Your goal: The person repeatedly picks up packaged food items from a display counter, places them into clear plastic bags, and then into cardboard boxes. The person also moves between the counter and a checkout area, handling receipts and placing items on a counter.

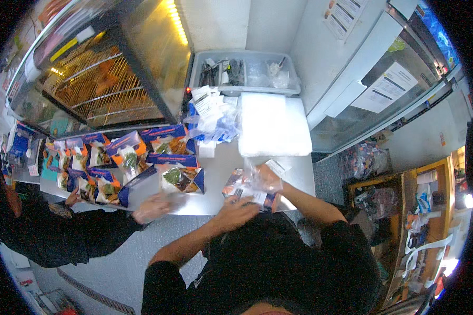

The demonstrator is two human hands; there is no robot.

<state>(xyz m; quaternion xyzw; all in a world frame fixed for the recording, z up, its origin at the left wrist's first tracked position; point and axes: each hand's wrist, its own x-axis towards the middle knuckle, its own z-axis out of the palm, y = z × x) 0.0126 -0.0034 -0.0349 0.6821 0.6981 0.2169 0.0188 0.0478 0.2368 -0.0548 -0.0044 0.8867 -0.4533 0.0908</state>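
Before me on the metal counter point(213, 202) lies a blue-and-orange cardboard food box point(233, 179) with a printed paper slip point(242, 192) on it. My left hand point(236, 210) rests on the box's near edge, its fingers over the slip. Above the far right part of the box, my right hand point(269, 179) grips thin clear plastic point(252, 173), which is blurred; it looks like a bag. Another printed slip point(278, 167) lies just beyond that hand. My hands and the plastic hide much of the box and whatever it holds.
Several windowed meal boxes point(181, 177) stand to the left, where a co-worker's hand point(153, 208) reaches in. White plastic bags point(275, 126) lie stacked behind, beside receipts point(211, 106). A divided cutlery bin point(246, 73) sits at the back wall. A lit warming cabinet point(106, 82) borders the counter.
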